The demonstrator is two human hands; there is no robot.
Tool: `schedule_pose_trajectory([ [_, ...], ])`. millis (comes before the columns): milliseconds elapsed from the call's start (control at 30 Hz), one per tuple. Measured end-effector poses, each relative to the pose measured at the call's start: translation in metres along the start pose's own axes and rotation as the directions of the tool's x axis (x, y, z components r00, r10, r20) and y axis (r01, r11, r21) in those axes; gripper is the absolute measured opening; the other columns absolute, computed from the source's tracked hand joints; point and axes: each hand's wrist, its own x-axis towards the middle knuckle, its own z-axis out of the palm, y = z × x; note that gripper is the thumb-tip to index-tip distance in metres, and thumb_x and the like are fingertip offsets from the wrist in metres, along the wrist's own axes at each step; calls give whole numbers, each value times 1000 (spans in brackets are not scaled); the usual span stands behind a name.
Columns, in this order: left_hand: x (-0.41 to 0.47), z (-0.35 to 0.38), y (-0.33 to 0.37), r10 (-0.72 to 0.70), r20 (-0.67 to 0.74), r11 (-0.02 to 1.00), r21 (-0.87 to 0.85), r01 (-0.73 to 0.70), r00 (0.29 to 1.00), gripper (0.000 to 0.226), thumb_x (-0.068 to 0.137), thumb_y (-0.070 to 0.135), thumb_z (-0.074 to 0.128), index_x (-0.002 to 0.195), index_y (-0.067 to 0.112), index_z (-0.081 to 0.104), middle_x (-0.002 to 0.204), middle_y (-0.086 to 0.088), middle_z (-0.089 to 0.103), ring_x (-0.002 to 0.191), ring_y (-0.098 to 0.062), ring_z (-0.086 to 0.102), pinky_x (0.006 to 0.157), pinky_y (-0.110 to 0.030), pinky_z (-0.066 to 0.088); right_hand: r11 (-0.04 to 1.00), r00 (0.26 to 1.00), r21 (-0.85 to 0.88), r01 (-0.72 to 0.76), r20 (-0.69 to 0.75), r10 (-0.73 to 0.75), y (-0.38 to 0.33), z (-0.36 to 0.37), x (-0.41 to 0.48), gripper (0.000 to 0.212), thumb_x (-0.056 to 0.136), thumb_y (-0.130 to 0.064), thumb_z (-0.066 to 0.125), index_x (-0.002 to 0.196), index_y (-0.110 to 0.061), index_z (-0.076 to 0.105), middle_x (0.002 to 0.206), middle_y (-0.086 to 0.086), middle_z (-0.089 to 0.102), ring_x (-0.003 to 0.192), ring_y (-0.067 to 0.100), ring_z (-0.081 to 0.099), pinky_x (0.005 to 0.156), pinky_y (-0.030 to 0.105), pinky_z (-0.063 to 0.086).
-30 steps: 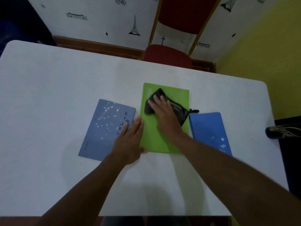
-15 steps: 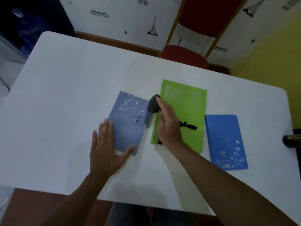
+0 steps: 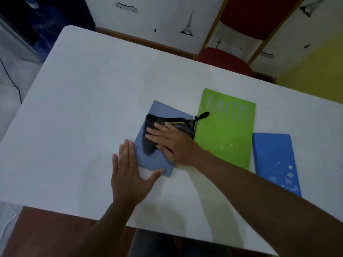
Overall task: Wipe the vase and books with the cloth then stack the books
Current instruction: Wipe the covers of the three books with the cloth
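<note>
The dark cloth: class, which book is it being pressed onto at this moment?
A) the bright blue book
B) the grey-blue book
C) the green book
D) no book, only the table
B: the right hand presses the dark cloth flat onto the grey-blue book, left of the green book.

- The cloth [image 3: 148,143] looks dark, soft and matt.
- The grey-blue book [image 3: 167,114] at its 12 o'clock and the green book [image 3: 226,130] have smooth matt covers.
- The table [image 3: 83,108] is smooth white.
</note>
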Motion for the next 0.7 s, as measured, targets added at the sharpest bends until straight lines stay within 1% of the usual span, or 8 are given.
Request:
schedule_pose_trajectory([
  [100,1,-1,1,-6,9,1000,-6,7,1000,124,74,92,45,161,15,2,171,-3,6,157,-20,3,127,-47,10,994,994,24,-105,0,105,26,-11,11,43,101,-15,58,144,-14,58,157,6,48,152,30,34,127,49,20],
  [233,0,-2,2,-7,18,1000,-15,8,1000,124,73,93,43,161,19,-1,171,-1,4,157,-19,1,127,-46,7,912,937,225,-344,16,349,15,-6,42,42,100,6,52,140,-5,57,158,12,46,154,35,28,128,50,15],
  [333,1,-3,-1,11,37,999,-36,-9,999,128,70,94,47,161,20,-2,171,0,2,157,-18,-2,127,-45,5,819,868,364,-443,-55,494,2,-12,38,41,102,6,48,141,-1,55,153,15,51,149,32,38,126,44,26],
  [433,1,-4,-4,26,47,999,-37,-24,999,130,68,96,46,161,19,-3,171,0,-1,157,-17,-4,128,-45,4,882,916,336,-330,-112,385,-20,-9,16,42,102,0,51,144,3,53,151,19,53,144,32,47,119,47,37],
  [500,-1,-3,-5,41,36,999,-28,-40,999,127,71,93,45,161,16,-2,171,-3,-1,157,-18,-4,128,-46,4,965,983,200,-171,-34,181,-44,7,-9,41,104,-8,48,144,0,54,153,17,50,147,32,42,123,52,31],
  [567,-1,-2,-4,62,17,998,0,-62,998,121,77,86,48,161,13,2,170,-7,3,157,-21,-2,127,-50,7,999,997,36,-37,66,35,-55,17,-29,44,107,-21,44,148,-10,53,160,9,44,153,30,32,127,51,21],
  [633,-2,-1,-5,68,9,998,10,-68,998,121,77,85,49,161,12,2,170,-8,4,157,-22,0,127,-50,7,998,993,-62,26,117,-18,-45,14,-31,47,107,-31,43,153,-22,46,164,1,37,156,26,25,128,49,16],
  [700,0,-2,-3,55,18,998,-4,-55,998,126,73,90,50,161,14,0,170,-5,3,157,-21,-1,127,-46,5,981,988,-195,6,151,24,-22,2,-16,52,107,-38,39,158,-28,36,168,-1,28,157,25,20,128,49,13],
])
